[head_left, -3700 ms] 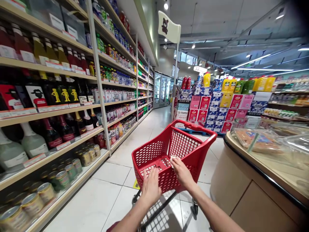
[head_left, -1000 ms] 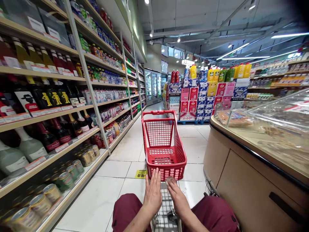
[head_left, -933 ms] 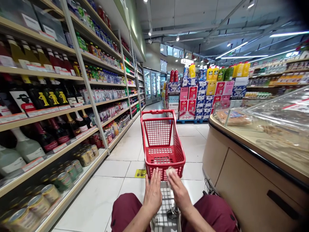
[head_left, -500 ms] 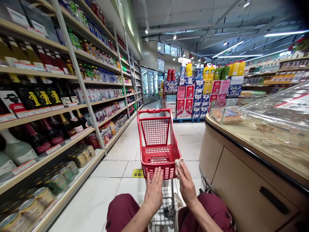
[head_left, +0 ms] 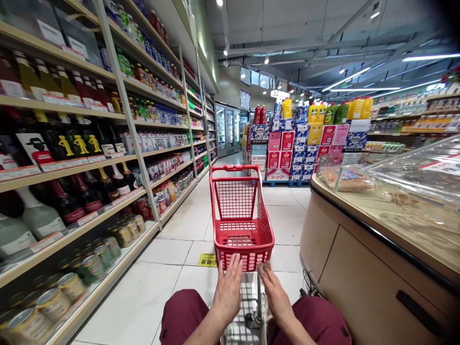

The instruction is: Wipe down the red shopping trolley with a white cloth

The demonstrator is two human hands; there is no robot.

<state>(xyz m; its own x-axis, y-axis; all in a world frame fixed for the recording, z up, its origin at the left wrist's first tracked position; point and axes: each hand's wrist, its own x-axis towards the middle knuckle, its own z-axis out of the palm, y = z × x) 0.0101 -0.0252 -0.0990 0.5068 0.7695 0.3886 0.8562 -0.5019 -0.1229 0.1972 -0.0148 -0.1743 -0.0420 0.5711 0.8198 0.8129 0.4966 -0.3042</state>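
Plainly, the most room is taken up by the tall drink shelf (head_left: 130,112), set well to the left of both hands. On the other side, near the right hand, a big tan counter (head_left: 362,263) with clear covers can be seen. Just ahead of the hands is the red cart (head_left: 247,249), with its low end turned toward them and its handle bar (head_left: 235,168) at the far side. It looks to be made of hard, stiff plastic and should not break with a soft touch. It may be a bit slippery, and since it stands on wheels, it could be rolled by a light push. It would best be held by the thick rim or by the bar.

The left hand (head_left: 228,292) is spread flat, with nothing held; whether the cart is touched by its fingertips cannot be told. The right hand (head_left: 276,292) is bent beside it, and a small pale cloth (head_left: 260,269), blurred, seems to be pinched at its fingertips. The cloth should be soft, light and easily squashed, and a middle fold would be gripped best.
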